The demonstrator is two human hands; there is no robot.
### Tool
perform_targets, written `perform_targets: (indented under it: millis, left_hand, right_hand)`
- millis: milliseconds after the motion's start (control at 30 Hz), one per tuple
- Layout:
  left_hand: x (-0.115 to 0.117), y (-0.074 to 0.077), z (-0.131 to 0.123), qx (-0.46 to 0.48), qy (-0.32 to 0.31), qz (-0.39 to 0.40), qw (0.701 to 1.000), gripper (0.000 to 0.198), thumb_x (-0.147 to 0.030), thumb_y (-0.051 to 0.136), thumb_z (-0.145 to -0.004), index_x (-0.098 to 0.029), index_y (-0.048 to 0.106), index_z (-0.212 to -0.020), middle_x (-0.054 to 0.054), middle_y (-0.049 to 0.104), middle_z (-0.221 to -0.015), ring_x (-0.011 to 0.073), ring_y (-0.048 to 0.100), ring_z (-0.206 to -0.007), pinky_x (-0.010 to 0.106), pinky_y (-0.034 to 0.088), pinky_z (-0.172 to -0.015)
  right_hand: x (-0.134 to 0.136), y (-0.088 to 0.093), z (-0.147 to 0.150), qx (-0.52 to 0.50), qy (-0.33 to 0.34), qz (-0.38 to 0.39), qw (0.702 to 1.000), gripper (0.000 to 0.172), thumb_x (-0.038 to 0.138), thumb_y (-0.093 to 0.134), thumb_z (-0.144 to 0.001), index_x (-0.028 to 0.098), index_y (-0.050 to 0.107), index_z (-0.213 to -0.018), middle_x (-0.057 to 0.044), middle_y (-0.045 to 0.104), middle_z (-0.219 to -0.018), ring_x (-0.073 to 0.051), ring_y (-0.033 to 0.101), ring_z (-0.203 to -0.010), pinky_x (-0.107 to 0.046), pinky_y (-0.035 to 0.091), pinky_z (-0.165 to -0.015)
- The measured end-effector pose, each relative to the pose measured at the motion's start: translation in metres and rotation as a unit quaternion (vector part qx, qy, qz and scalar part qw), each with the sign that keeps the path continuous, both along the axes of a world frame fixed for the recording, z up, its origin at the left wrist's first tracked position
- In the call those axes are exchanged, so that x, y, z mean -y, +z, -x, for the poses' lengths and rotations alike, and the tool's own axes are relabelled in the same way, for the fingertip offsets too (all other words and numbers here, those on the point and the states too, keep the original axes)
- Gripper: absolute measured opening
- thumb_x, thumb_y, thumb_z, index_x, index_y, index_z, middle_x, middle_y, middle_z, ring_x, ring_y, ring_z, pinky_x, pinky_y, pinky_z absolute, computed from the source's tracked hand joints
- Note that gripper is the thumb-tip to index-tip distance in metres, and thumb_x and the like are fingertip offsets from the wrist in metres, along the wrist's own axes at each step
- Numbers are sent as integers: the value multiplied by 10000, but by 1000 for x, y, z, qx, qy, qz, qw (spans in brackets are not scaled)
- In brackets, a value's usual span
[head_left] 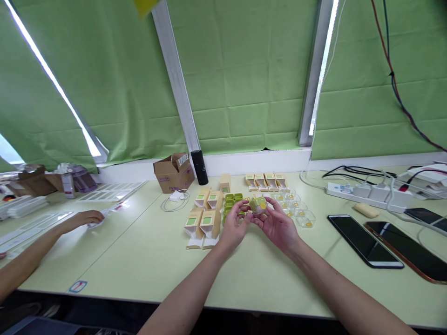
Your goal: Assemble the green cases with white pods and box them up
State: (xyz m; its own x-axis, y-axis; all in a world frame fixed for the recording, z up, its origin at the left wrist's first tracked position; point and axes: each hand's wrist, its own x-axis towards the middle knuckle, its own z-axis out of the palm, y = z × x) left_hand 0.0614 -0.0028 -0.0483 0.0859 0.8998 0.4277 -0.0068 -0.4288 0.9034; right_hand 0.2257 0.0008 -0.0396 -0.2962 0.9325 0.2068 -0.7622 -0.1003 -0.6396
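Observation:
Between my two hands, above the table, is a small green container with a clear cover and a yellow round spot (258, 205). The fingers of my left hand (234, 227) close on its left side. My right hand (280, 228) grips the right side, with its fingers partly underneath. Just behind my hands stand several small green cups (229, 203), partly hidden by my left hand. Clear plastic covers with yellow spots (306, 219) lie right of my right hand. Left of my hands are open cardboard boxes with green windows (208, 221).
More small open boxes (265, 181) line the back. A brown carton (173, 173), a black bottle (199, 167) and a white charger (177, 196) stand behind left. Phones (365, 241) and a power strip (366, 195) lie right. Another person's hand (84, 220) touches something clear at left.

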Motion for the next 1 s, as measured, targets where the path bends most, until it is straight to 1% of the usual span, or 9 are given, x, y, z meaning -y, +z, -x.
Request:
perform_targets:
  millis: [133, 233, 333, 400, 533, 633, 733, 833, 1000]
  left_hand:
    - [-1, -2, 1, -19, 12, -16, 1000, 672, -571, 748, -889, -201, 556, -1416, 164, 643, -1331, 305, 595, -1287, 421, 527, -1028]
    - [-1, -2, 1, -18, 9, -19, 1000, 681, -525, 779, -876, -209, 547, -1432, 149, 645, -1340, 287, 622, -1252, 418, 521, -1044]
    - [1, 2, 1, 9, -24, -4, 1000, 674, -453, 833, -837, -222, 564, -1411, 134, 648, -1320, 268, 667, -1173, 409, 553, -1010]
    - [3, 5, 1, 37, -44, 11, 998, 704, -378, 890, -778, -221, 581, -1390, 127, 652, -1306, 267, 676, -1165, 406, 565, -1007]
    - [4, 8, 1, 73, -46, 34, 996, 645, -221, 943, -669, -190, 663, -1249, 119, 674, -1261, 268, 685, -1154, 410, 571, -1014]
    - [3, 8, 1, 87, -49, 43, 994, 564, -167, 925, -651, -175, 680, -1159, 119, 678, -1231, 255, 701, -1074, 389, 603, -915]
    - [1, 6, 0, 89, -31, 16, 995, 539, -125, 903, -635, -177, 674, -1119, 110, 672, -1217, 247, 688, -1067, 364, 600, -883]
    - [0, 4, -1, 72, 1, -34, 997, 501, -102, 876, -648, -184, 676, -1100, 103, 678, -1201, 252, 662, -1131, 367, 573, -952]
    - [0, -1, 0, 37, 47, -108, 992, 428, -97, 803, -740, -220, 654, -1122, 101, 662, -1248, 277, 619, -1257, 415, 535, -1053]
  right_hand:
    - [4, 0, 3, 16, 2, -4, 1000, 489, 250, 852, -781, 343, 563, -1164, 26, 764, -973, -223, 740, -916, -448, 556, -903]
    - [6, -1, 4, 34, -11, -12, 999, 569, 224, 889, -737, 344, 564, -1188, 22, 749, -1009, -208, 719, -920, -377, 544, -836]
    - [8, -1, 3, 51, -22, -19, 998, 630, 196, 908, -696, 344, 565, -1204, 22, 737, -1012, -192, 696, -881, -332, 524, -784]
    - [8, -1, 3, 52, -25, -24, 998, 649, 181, 907, -683, 344, 567, -1210, 17, 735, -1033, -195, 691, -901, -322, 516, -783]
    - [6, 1, 1, 24, -18, -15, 999, 542, 249, 872, -732, 330, 584, -1184, 5, 734, -1029, -196, 687, -904, -320, 513, -781]
    - [3, 2, 0, 0, -19, 4, 1000, 441, 305, 845, -769, 323, 600, -1135, 14, 726, -949, -179, 671, -842, -311, 518, -763]
    - [0, 2, -3, -9, -26, 20, 999, 395, 337, 841, -787, 316, 610, -1106, 11, 719, -934, -170, 661, -845, -306, 524, -772]
    - [-1, 1, -4, 4, -40, 30, 999, 390, 382, 845, -799, 310, 618, -1107, 1, 710, -953, -178, 657, -867, -306, 523, -748]
    - [-3, -1, -5, 24, -65, 34, 997, 418, 430, 862, -786, 307, 618, -1103, -5, 696, -961, -201, 658, -884, -338, 536, -738]
